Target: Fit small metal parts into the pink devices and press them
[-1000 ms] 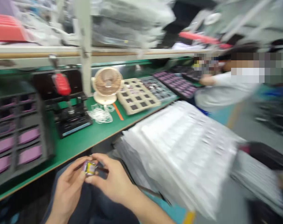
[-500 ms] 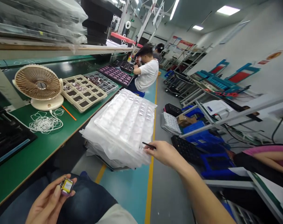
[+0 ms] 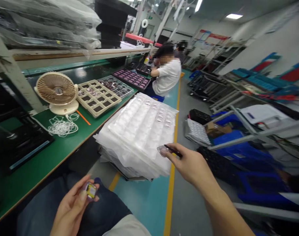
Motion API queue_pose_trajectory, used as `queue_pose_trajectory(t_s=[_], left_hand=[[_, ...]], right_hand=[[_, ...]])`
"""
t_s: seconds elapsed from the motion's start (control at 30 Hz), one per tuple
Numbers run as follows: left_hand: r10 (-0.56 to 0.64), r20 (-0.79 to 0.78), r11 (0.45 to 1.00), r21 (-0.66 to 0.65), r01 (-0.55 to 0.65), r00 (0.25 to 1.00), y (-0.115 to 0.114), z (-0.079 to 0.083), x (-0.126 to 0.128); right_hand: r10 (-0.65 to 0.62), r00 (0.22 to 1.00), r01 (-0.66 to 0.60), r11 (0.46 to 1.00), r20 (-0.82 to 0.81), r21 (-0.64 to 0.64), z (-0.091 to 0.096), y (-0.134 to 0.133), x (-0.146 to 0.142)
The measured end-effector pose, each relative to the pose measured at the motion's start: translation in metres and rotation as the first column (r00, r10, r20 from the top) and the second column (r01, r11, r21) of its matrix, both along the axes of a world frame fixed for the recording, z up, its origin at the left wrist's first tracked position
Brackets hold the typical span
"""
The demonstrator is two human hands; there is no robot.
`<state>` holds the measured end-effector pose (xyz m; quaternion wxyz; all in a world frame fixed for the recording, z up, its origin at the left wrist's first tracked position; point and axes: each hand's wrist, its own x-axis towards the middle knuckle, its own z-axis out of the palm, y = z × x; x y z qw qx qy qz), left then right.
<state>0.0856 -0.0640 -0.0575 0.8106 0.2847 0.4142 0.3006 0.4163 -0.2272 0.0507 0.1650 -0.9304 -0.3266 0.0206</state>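
One device (image 3: 91, 190) sat above lap (image 3: 111, 205), clamped in grip of left hand (image 3: 73, 206); grip of right hand (image 3: 192, 162) pinched dark tool (image 3: 173, 150) and clear piece (image 3: 161, 150) near white tray stack (image 3: 134, 134) beside bench (image 3: 56, 150).

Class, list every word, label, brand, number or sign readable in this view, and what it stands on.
No text is readable.
Fan hub: any brand is too blurred.
Yellow-and-white part in the left hand: any print is too small.
Red wall banners: too blurred.
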Motion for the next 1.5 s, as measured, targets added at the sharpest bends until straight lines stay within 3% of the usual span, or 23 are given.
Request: queue_pose_trajectory(t_s=[0.1,0.17,0.23,0.37,0.5,0.6,0.7,0.73,0.77,0.83,0.9,0.93,1.0,1.03,1.1,1.3,1.5], left_hand=[[-0.097,0.075,0.994,0.061,0.093,0.992,-0.006,0.009,0.008],[-0.137,0.114,0.986,0.106,0.125,0.984,-0.005,0.013,0.011],[-0.14,0.133,0.985,0.122,0.124,0.981,0.001,0.014,0.009],[-0.076,0.154,0.991,0.117,0.058,0.985,0.017,0.009,-0.01],[0.001,0.15,0.994,0.11,-0.018,0.989,0.026,0.002,-0.03],[0.009,0.154,0.995,0.096,-0.024,0.988,0.03,-0.001,-0.038],[-0.009,0.187,0.997,0.075,-0.005,0.982,0.034,-0.003,-0.043],[-0.007,0.195,0.997,0.073,-0.007,0.981,0.035,-0.004,-0.044],[0.0,0.198,0.997,0.077,-0.016,0.98,0.036,-0.005,-0.045],[0.048,0.175,0.991,0.112,-0.068,0.983,0.039,-0.009,-0.048],[0.118,0.134,0.975,0.172,-0.14,0.984,0.04,-0.015,-0.051],[0.148,0.116,0.965,0.199,-0.169,0.982,0.041,-0.018,-0.053],[0.185,0.1,0.947,0.246,-0.205,0.978,0.042,-0.023,-0.056],[0.194,0.1,0.939,0.269,-0.214,0.976,0.042,-0.025,-0.058],[0.201,0.096,0.918,0.33,-0.222,0.975,0.042,-0.027,-0.06],[0.178,0.038,0.864,0.472,-0.174,0.983,0.043,-0.026,-0.066],[0.186,0.004,0.846,0.507,-0.162,0.983,0.044,-0.027,-0.067]], right_hand=[[0.22,0.954,-0.14,0.929,-0.206,0.344,-0.027,0.038,-0.055],[0.414,0.816,-0.211,0.864,-0.405,0.458,-0.052,0.07,-0.096],[0.516,0.677,-0.231,0.826,-0.525,0.514,-0.076,0.099,-0.129],[0.569,0.502,-0.211,0.811,-0.651,0.546,-0.106,0.136,-0.158],[0.591,0.158,-0.151,0.806,-0.791,0.572,-0.117,0.153,-0.164],[0.513,-0.092,-0.087,0.85,-0.854,0.52,-0.125,0.161,-0.17],[0.45,-0.266,-0.045,0.878,-0.853,0.477,-0.132,0.167,-0.175],[0.467,-0.263,-0.033,0.87,-0.844,0.492,-0.132,0.168,-0.175],[0.515,-0.211,-0.026,0.847,-0.831,0.532,-0.131,0.169,-0.176],[0.671,0.018,-0.069,0.74,-0.741,0.669,-0.127,0.17,-0.175],[0.825,0.25,-0.235,0.56,-0.507,0.795,-0.12,0.171,-0.176],[0.879,0.305,-0.338,0.459,-0.366,0.821,-0.118,0.171,-0.176],[0.936,0.325,-0.498,0.291,-0.136,0.817,-0.115,0.173,-0.18],[0.945,0.32,-0.542,0.237,-0.063,0.806,-0.115,0.174,-0.182],[0.947,0.32,-0.582,0.193,0.004,0.79,-0.117,0.177,-0.186],[0.954,0.292,-0.638,0.137,0.074,0.758,-0.125,0.185,-0.191],[0.956,0.28,-0.661,0.122,0.093,0.74,-0.126,0.187,-0.192]])
